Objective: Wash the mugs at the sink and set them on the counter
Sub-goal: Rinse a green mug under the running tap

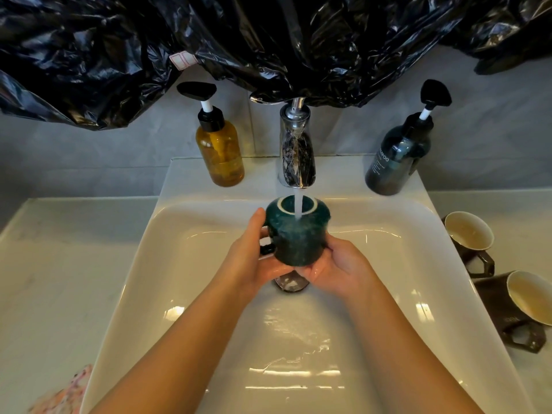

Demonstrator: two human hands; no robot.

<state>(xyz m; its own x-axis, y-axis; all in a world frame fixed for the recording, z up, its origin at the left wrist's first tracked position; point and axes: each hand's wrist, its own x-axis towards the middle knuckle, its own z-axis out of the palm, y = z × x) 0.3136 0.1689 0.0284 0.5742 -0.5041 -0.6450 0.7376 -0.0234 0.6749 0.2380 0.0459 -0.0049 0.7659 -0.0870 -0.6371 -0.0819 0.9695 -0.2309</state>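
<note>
Head view: left hand and right hand are both clasping the green mug directly under the tap, water pouring into it. Two brown mugs are resting right of the tap.

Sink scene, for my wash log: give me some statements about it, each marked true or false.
1. Water from the tap falls onto the green mug. True.
2. The right hand holds a sponge. False: it cups the green mug's base.
3. The left hand grips the green mug at its handle side. True.
4. Three mugs wait on the counter. False: only two brown mugs are there.
</note>
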